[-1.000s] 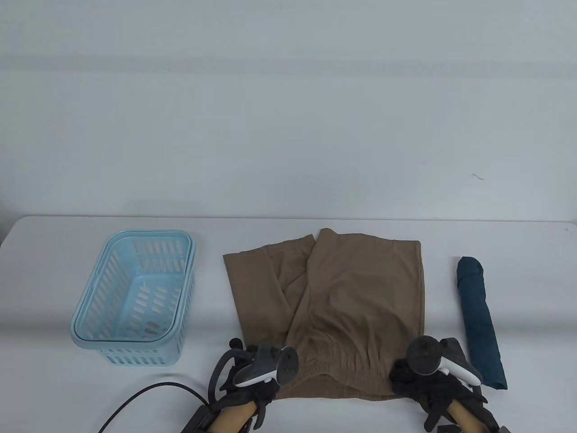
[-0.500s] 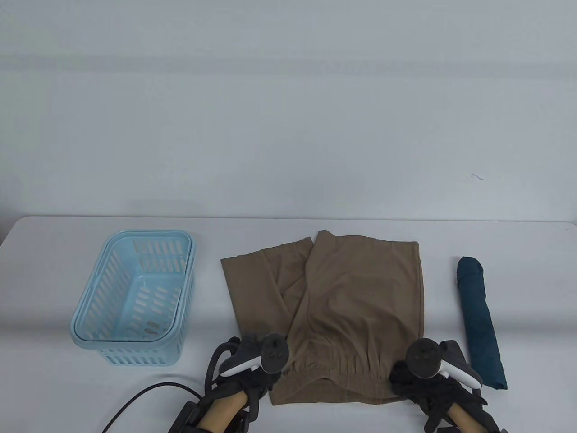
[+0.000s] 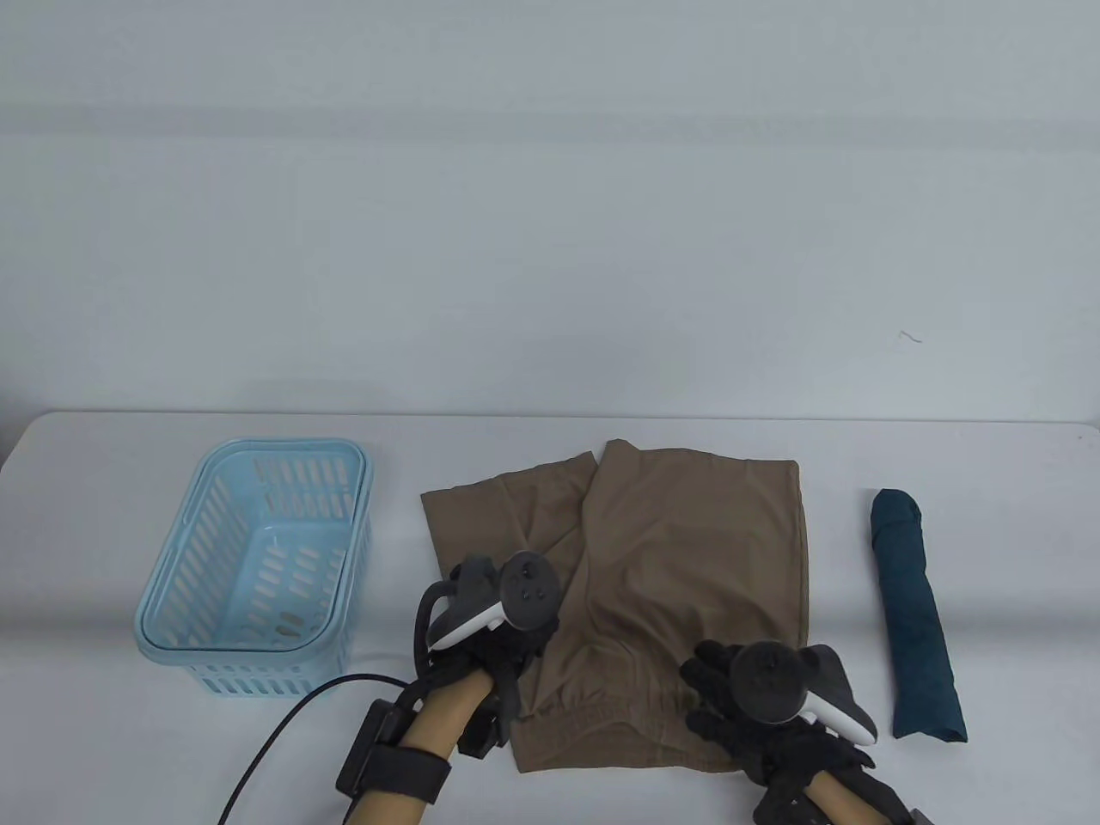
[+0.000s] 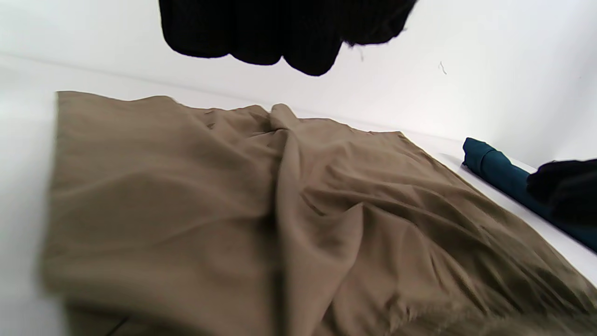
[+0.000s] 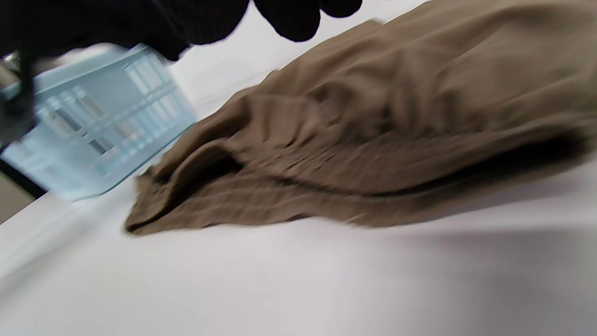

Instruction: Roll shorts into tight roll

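The brown shorts lie flat on the white table, legs pointing away, the gathered waistband near the front edge. My left hand hovers over the shorts' left side; in the left wrist view its fingers hang above the cloth and hold nothing. My right hand is over the waistband's right part with fingers spread. In the right wrist view its fingers are clear of the cloth.
A light blue plastic basket stands left of the shorts and shows in the right wrist view. A rolled teal garment lies to the right. A black cable runs from my left wrist.
Both hands have let go of the waistband corners. The left hand has moved away from me over the left leg. The right hand has moved left over the waistband and opened.
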`<state>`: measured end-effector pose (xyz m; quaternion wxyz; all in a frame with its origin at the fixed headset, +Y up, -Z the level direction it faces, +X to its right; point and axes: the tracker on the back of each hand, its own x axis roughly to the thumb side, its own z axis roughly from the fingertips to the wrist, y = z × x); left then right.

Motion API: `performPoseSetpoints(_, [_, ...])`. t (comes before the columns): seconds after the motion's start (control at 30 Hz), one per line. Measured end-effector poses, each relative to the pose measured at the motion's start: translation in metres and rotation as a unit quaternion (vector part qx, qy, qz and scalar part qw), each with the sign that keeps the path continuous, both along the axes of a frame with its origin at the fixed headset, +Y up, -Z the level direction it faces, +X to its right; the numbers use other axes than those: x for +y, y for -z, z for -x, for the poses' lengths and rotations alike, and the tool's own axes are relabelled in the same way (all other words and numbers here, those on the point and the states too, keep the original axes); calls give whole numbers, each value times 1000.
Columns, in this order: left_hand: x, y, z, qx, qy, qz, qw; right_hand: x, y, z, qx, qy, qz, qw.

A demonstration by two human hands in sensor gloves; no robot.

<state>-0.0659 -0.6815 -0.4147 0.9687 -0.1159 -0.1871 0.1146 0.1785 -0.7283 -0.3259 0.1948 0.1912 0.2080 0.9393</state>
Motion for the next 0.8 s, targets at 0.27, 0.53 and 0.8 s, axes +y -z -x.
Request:
performPoseSetpoints(0.27, [-10, 55, -54, -2, 43, 26, 999, -11, -3, 59, 66, -41, 96, 992])
performPoseSetpoints(0.53, [-50, 92, -74, 17, 74, 92, 993, -30, 6, 67, 35, -27, 109, 993])
performPoseSetpoints(0.8, [-90, 89, -82, -9, 125, 149, 981, -44, 3, 75, 38, -71, 81, 993])
